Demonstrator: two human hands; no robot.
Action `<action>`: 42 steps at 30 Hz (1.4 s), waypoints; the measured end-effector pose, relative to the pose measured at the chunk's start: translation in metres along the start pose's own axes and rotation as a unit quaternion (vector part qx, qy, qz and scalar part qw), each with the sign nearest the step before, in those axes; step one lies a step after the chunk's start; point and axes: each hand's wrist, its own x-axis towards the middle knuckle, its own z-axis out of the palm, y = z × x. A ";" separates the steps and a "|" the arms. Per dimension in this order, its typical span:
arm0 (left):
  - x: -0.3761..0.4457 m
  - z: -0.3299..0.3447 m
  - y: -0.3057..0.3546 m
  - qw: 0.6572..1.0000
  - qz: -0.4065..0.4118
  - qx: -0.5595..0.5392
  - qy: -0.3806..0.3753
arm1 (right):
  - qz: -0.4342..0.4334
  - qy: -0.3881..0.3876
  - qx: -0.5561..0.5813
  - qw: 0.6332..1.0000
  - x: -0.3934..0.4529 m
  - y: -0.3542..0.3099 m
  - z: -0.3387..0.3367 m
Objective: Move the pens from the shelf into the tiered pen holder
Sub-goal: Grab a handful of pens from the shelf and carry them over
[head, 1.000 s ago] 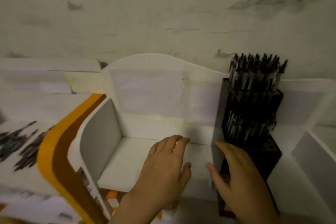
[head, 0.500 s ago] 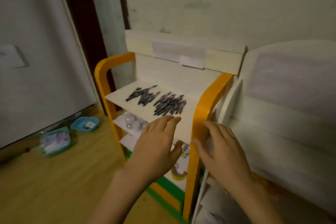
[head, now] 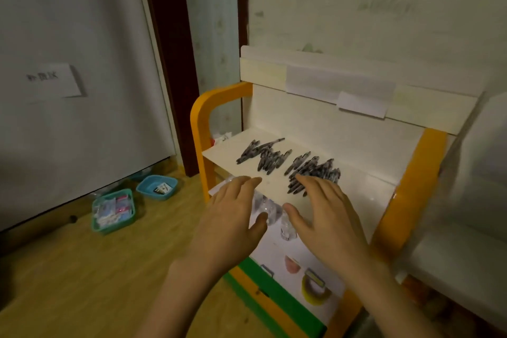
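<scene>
On the top board of the shelf (head: pixel 233 153), a white unit with orange side frames standing against a pale wall: pens (head: pixel 285 164), dark-bodied, loose, lying flat in two heaps. Left heap near the middle of the board; right heap just beside it, its front edge partly covered by the right hand. Count not legible.

Left hand (head: pixel 233 217): palm down, fingers straight and together, thumb out; holds nothing. Fingertips over the front edge of the top board, short of the left heap; contact with the board cannot be told.

Right hand (head: pixel 323 217): palm down, fingers spread and relaxed, thumb out toward the left hand; holds nothing. Fingertips reach the near pens of the right heap; whether they touch cannot be told.

Second tier of the shelf, below the hands: clear plastic items (head: pixel 274 214), partly hidden, kind not legible. Lower front panel: white with green border, small printed pictures.

Back panel of the shelf: two pale paper labels (head: pixel 362 107), text unreadable.

Floor, wood-look, left of the shelf: blue basket (head: pixel 156 186) holding a small card; green basket (head: pixel 113 211) holding mixed packets. The two are near one another, well apart from the shelf.

Left wall: white panel with a paper note (head: pixel 55 79), dark door frame beside it.
</scene>
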 end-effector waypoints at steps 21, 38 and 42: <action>0.305 0.184 -0.069 0.956 0.137 -0.107 -0.236 | 0.246 0.018 -0.124 0.961 0.181 0.173 0.121; 0.325 0.290 -0.045 0.931 0.058 0.018 -0.360 | 0.326 0.043 -0.143 0.934 0.150 0.197 0.164; 0.330 0.294 -0.042 0.924 0.048 0.029 -0.379 | 0.325 0.016 -0.150 0.934 0.152 0.201 0.166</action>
